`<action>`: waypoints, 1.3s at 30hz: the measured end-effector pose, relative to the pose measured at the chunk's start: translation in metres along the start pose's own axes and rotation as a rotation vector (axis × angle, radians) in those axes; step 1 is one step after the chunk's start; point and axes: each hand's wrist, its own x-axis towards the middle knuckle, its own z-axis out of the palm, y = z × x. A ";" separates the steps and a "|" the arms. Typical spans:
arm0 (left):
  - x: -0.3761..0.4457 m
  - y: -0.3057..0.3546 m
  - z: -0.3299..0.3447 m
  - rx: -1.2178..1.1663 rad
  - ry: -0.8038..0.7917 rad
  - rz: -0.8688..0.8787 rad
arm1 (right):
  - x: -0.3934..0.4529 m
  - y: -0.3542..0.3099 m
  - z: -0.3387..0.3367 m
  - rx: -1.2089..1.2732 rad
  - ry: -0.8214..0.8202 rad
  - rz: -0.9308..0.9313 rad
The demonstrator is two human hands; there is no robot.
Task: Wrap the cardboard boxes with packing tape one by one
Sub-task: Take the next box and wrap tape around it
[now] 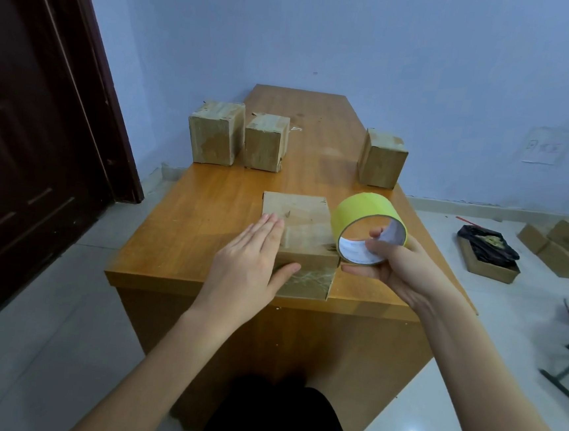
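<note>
My left hand (251, 260) lies flat, fingers straight, on the cardboard box (300, 237) at the frame's center, near the table (207, 215) edge. Just right, my right hand (397, 264) grips the yellow tape roll (365, 215) against the box.

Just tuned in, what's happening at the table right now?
A person is taping the cardboard box at the near edge of the wooden table. The left hand lies flat against the box's left side, steadying it, while the right hand grips the yellow tape roll at the box's right side. Three more boxes stand farther back.
</note>
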 end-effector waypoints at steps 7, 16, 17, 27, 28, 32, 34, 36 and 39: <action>0.003 0.002 -0.001 0.003 -0.006 0.013 | 0.007 -0.019 -0.008 -0.381 0.017 -0.032; 0.005 0.003 0.002 0.005 -0.018 0.015 | 0.002 0.026 -0.019 -0.063 0.039 0.116; 0.006 0.003 0.002 -0.004 -0.016 0.020 | 0.002 0.028 -0.018 -0.088 0.037 0.120; 0.018 0.044 0.015 0.061 -0.005 0.144 | 0.002 0.027 -0.017 -0.243 0.014 0.087; 0.018 0.044 0.015 0.060 -0.009 0.140 | 0.002 0.028 -0.017 -0.242 0.014 0.091; 0.020 0.039 0.011 -0.008 -0.008 0.140 | 0.001 0.028 -0.015 -0.231 0.009 0.093; 0.017 0.033 0.008 -0.039 0.010 0.111 | 0.001 0.028 -0.014 -0.235 0.006 0.089; 0.012 0.023 0.002 -0.009 0.021 0.046 | 0.001 0.028 -0.014 -0.242 0.003 0.087; 0.003 0.009 -0.005 0.067 -0.022 0.006 | 0.001 0.029 -0.013 -0.250 0.000 0.093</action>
